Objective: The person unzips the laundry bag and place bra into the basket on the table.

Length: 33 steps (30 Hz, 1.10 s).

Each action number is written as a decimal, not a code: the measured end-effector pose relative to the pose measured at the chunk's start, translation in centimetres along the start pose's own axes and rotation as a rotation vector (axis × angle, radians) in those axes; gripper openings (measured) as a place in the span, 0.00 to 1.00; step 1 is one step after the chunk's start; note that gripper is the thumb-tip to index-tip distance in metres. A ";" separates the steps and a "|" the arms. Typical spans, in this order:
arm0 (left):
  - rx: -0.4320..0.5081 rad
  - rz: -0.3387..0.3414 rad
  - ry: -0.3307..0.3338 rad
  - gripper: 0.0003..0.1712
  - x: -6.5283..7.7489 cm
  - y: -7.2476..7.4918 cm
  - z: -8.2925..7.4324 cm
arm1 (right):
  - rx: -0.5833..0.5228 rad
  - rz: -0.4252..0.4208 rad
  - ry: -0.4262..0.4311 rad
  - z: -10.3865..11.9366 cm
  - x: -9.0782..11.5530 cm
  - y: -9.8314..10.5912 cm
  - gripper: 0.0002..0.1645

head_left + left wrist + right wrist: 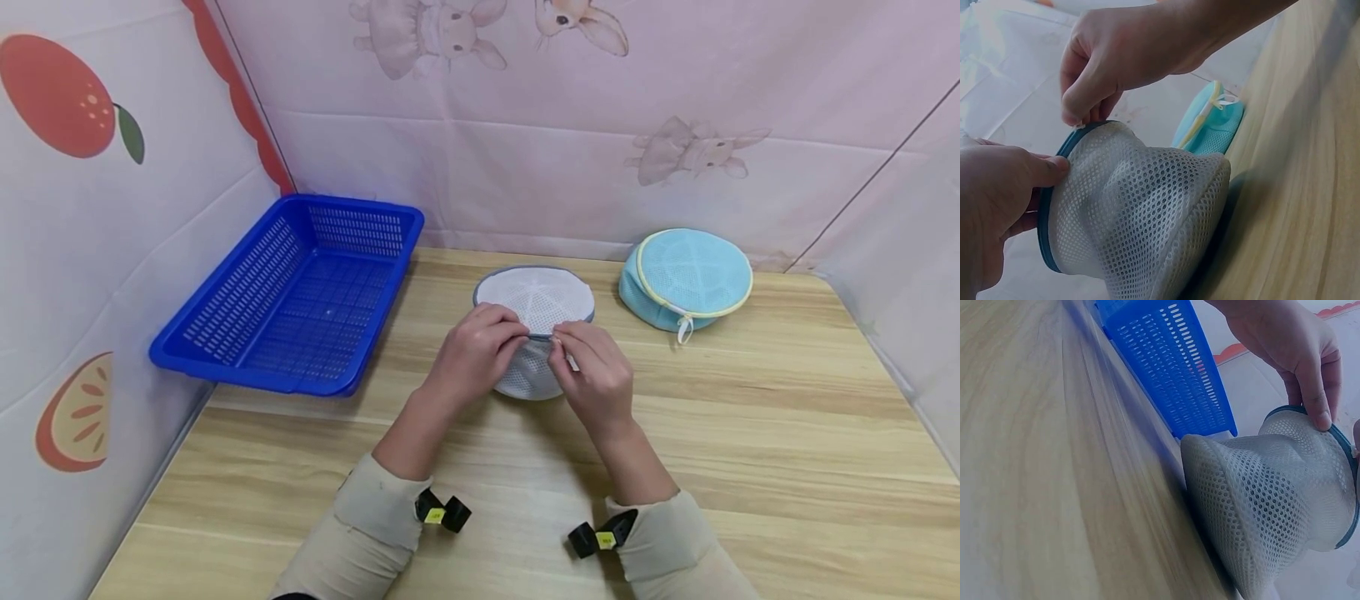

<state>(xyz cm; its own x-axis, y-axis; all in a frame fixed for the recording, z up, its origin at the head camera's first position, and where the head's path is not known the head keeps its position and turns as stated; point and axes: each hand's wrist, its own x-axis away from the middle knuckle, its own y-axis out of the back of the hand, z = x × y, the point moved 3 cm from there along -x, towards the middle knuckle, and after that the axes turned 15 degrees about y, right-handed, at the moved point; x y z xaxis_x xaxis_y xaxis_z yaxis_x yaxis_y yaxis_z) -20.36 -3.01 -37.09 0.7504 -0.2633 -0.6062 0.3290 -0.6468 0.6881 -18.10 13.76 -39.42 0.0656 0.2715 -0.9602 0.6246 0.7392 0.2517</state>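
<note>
- The white mesh bag (536, 296) is standing on the wooden surface (750, 467), its soft wall sagging, so the hands are likely giving its top some support.
- The left hand (474, 354) is pinching the bag's dark rim (1044, 234) in a narrow grip, probably steadying the flexible edge.
- The right hand (597, 367) is pinching close beside it, perhaps at a zipper pull; the fingers are hiding the detail.
- The blue basket (300, 308) and teal bag (693, 275) are sitting to either side, seemingly leaving working room.
</note>
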 end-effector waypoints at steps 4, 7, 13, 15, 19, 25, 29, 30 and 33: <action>-0.016 0.006 0.020 0.05 0.0 0.2 0.3 | 0.005 0.010 -0.017 -0.1 0.1 0.1 0.08; -0.029 0.006 0.027 0.05 0.0 0.3 0.4 | 0.006 0.012 -0.022 -0.1 0.1 0.2 0.08; -0.042 0.013 0.024 0.06 -0.1 0.3 0.2 | -0.005 -0.005 -0.001 0.2 -0.1 0.1 0.07; -0.039 0.016 0.024 0.06 0.0 0.3 0.0 | -0.014 -0.017 0.010 0.3 -0.1 0.0 0.07; -0.032 0.024 0.005 0.06 0.1 0.0 -0.5 | -0.027 -0.031 0.033 0.6 -0.3 -0.2 0.06; -0.024 0.039 -0.029 0.07 0.4 -0.8 -1.4 | -0.037 -0.023 0.056 1.2 -0.4 -0.4 0.06; -0.032 0.037 -0.013 0.07 0.4 -0.9 -1.6 | -0.036 -0.022 0.052 1.2 -0.3 -0.4 0.06; -0.033 0.037 -0.008 0.06 0.4 -0.9 -1.6 | -0.034 -0.020 0.051 1.2 -0.3 -0.4 0.07; -0.027 0.037 -0.001 0.06 0.3 -0.8 -1.5 | -0.028 -0.014 0.050 1.1 -0.3 -0.4 0.07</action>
<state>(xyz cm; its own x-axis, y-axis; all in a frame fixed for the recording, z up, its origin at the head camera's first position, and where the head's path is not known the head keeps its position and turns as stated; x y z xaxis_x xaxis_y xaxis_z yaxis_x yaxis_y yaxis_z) -19.52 -1.57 -37.24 0.7622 -0.2872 -0.5802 0.3161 -0.6172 0.7206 -17.49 12.74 -39.37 0.0176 0.2909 -0.9566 0.6033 0.7599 0.2422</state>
